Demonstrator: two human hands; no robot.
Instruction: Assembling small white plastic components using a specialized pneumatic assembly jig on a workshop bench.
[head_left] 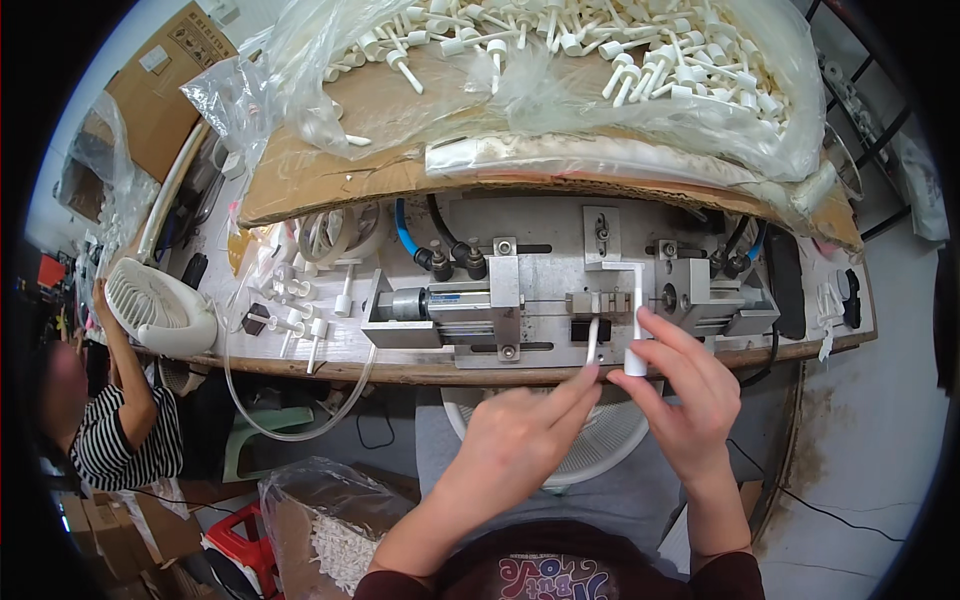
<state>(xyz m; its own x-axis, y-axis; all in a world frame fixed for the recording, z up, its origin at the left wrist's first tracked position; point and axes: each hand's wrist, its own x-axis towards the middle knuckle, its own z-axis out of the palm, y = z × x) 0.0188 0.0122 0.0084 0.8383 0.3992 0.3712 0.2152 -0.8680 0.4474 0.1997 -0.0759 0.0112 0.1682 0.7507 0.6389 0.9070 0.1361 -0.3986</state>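
My left hand (520,432) is closed with its fingertips at the lower end of a slim white stem (594,336), whose upper end reaches the small metal clamp block (598,303) of the bench fixture. Whatever sits inside those fingers is hidden. Between thumb and fingers, my right hand (697,398) grips a white plastic part (636,352), a cylindrical cap with a long stem. It is held upright at the right side of the block, its stem pointing away from me. Metal pneumatic cylinders flank the block, the left cylinder (450,304) and the right cylinder (715,295).
Beyond the fixture, a cardboard tray (400,160) lined with plastic film bears a heap of white capped stems (690,65). Several loose ones (318,335) lie at the left. A white fan (160,310) stands by the left edge, near another person (125,420). A white basket (570,460) is below my hands.
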